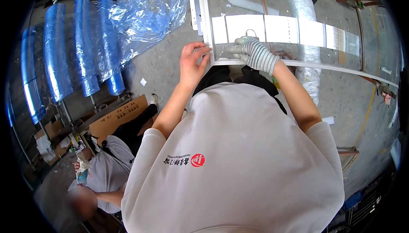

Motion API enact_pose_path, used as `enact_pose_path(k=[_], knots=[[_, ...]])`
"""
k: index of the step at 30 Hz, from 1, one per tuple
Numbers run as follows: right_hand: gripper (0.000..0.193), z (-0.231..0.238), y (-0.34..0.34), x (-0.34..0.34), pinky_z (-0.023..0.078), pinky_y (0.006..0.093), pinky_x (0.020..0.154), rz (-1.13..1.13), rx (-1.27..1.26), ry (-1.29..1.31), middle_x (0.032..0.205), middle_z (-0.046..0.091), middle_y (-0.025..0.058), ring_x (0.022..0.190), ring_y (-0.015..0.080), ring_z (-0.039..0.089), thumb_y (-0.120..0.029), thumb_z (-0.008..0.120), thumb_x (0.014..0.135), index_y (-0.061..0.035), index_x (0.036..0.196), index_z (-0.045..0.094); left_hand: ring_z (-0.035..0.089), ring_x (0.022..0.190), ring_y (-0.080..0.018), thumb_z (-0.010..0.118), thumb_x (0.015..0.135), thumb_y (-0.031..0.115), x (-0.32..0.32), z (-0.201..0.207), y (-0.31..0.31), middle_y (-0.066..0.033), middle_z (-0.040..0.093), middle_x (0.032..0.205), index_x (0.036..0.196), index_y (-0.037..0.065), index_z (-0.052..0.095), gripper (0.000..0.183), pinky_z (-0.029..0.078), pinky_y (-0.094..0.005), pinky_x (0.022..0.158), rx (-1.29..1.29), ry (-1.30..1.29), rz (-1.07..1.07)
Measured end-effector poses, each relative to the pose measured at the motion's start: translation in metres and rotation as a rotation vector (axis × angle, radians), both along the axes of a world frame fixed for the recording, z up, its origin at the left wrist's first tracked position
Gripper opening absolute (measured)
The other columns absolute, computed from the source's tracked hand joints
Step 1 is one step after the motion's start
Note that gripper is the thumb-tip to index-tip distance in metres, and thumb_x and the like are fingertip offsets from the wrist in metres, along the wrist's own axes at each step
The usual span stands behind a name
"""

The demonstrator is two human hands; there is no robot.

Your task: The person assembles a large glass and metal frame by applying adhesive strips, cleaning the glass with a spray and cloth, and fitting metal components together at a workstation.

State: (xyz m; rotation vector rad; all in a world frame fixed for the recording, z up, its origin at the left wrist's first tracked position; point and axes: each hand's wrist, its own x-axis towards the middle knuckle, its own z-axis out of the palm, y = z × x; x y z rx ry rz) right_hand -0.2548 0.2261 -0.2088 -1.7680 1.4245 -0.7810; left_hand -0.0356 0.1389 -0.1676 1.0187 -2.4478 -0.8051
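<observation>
A pane of glass in a white frame (pixel 207 28) lies in front of me, its near left corner close to my hands. My bare left hand (pixel 194 62) is at the outer left side of that corner. Its fingers are bent and apart, with the tips at the frame's edge. Over the glass, just inside the near rail, is my right hand (pixel 255 55) in a grey striped glove. Its fingers are bent together and point left; a thin dark loop (pixel 250 33) shows just beyond them. What they hold, if anything, I cannot make out.
Upright rolls in blue film (pixel 57 54) stand at the left, beside loose blue plastic sheeting (pixel 153 9). A co-worker (pixel 108 165) is at lower left near a cardboard box (pixel 119 116). Beyond and under the glass lies a long wrapped roll (pixel 300 3).
</observation>
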Motion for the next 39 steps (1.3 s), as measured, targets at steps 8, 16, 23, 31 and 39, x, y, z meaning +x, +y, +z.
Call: enact_pose_path(k=[8,16,23,31,39], knots=[[0.032,0.002,0.017,0.000,0.047,0.0328,0.072,-0.206,0.021,-0.294,0.080,0.056,0.0090,0.074,0.0223,0.055,-0.006,0.059,0.082,-0.0136,0.112,0.065,0.048,0.105,-0.0283,0.070,0.068,0.007,-0.015,0.007,0.010,-0.0064,0.056,0.109,0.084,0.008,0.069,0.016,0.046,-0.0388,0.084,-0.154,-0.221,-0.174],[0.033,0.006,0.020,0.000,0.046,0.0293,0.073,-0.272,0.089,-0.447,0.080,0.055,0.0074,0.076,0.0201,0.054,-0.004,0.058,0.083,-0.0132,0.114,0.065,0.047,0.104,-0.0272,0.075,0.065,0.009,-0.034,0.014,-0.001,-0.0054,0.060,0.103,0.086,0.008,0.070,0.022,0.043,-0.0378,0.086,-0.015,-0.228,-0.173],[0.031,0.003,0.021,0.002,0.047,0.0306,0.074,-0.243,0.030,-0.345,0.082,0.056,0.0076,0.076,0.0207,0.055,-0.005,0.060,0.081,-0.0120,0.112,0.065,0.052,0.096,-0.0224,0.077,0.070,0.016,-0.031,0.014,0.006,-0.0048,0.065,0.096,0.083,0.006,0.070,0.018,0.040,-0.0340,0.088,0.292,-0.039,-0.030],[0.027,0.011,0.007,0.001,0.049,0.0361,0.074,-0.177,0.027,0.091,0.085,0.061,0.0089,0.081,0.0255,0.058,-0.014,0.062,0.079,-0.0148,0.106,0.065,0.056,0.090,-0.0180,0.077,0.070,0.015,0.012,0.000,-0.019,-0.0042,0.066,0.081,0.065,0.006,0.068,0.014,0.039,-0.0331,0.086,0.503,0.145,0.287],[0.033,0.010,-0.018,0.024,0.049,0.0367,0.079,-0.024,-0.020,0.524,0.087,0.061,0.0085,0.086,0.0249,0.059,-0.017,0.058,0.078,-0.0191,0.110,0.064,0.057,0.085,-0.0196,0.076,0.073,0.020,0.041,-0.013,-0.021,-0.0052,0.066,0.082,0.069,0.003,0.067,0.020,0.038,-0.0338,0.088,0.489,0.151,0.551]])
